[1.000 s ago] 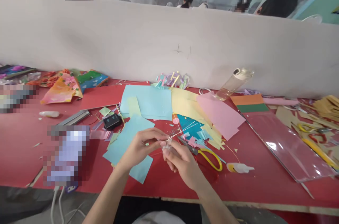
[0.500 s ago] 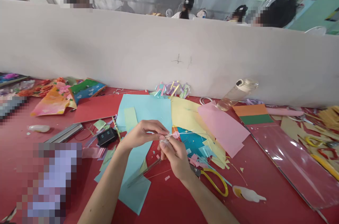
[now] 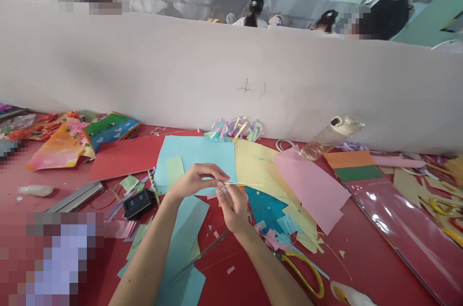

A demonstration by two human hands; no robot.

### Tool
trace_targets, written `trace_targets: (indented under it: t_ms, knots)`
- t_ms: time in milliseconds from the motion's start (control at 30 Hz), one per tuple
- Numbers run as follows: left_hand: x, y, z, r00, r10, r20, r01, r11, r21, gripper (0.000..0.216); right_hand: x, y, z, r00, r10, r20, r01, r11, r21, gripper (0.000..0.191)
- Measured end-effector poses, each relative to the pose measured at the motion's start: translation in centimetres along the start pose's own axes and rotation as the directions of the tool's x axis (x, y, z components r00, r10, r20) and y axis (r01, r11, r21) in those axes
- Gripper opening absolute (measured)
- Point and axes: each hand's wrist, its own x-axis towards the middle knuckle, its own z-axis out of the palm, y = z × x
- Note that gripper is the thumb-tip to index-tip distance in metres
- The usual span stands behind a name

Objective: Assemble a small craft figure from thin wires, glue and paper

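Both hands meet over the middle of the table, fingertips close together. My left hand is closed in a pinch on one end of a thin pale strand, which sticks out to the right. Whether it is wire or thread I cannot tell. Just below, my right hand is closed with its fingers curled at the same strand; something small and whitish shows at its fingertips. Under the hands lie light blue paper and yellow paper. Yellow-handled scissors rest right of my right forearm.
A clear bottle leans against the white partition. Pink paper, paper scraps and a glue bottle lie to the right. A small black device and a metal ruler-like bar lie left. People sit beyond the partition.
The view has shifted slightly, so the table items sit lower and further out. My hands stay together; the strand shows shorter and lies flatter to the right of the fingers.
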Motion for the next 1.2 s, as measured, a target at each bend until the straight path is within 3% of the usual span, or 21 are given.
trace_targets:
  t_ms: [200,500,733,900,1200]
  knots:
    - [0.5,-2.4,0.1,0.997,0.009,-0.072,-0.011,1.0,-0.018,0.019,1.6,1.7,-0.8,0.998,-0.023,0.058,0.025,0.999,-0.034,0.024]
    - [-0.7,-5.1,0.2,0.99,-0.046,-0.132,0.041,0.998,-0.039,0.021,0.5,2.2,1.3,0.996,0.083,0.023,-0.082,0.996,-0.031,0.028]
    - [-1.2,-5.5,0.6,0.972,-0.069,-0.224,0.064,0.998,-0.028,0.019,0.1,3.0,1.3,0.992,0.109,0.057,-0.108,0.994,-0.024,0.03]
    - [-1.0,-5.6,1.6,0.942,-0.113,-0.317,0.093,0.993,-0.077,0.031,0.0,3.2,1.3,0.995,0.105,-0.003,-0.105,0.993,-0.045,0.031]
    - [-1.0,-5.9,1.3,0.949,-0.239,-0.204,0.177,0.944,-0.28,0.026,-0.4,2.8,1.1,0.993,0.113,0.018,-0.113,0.993,0.038,0.031]
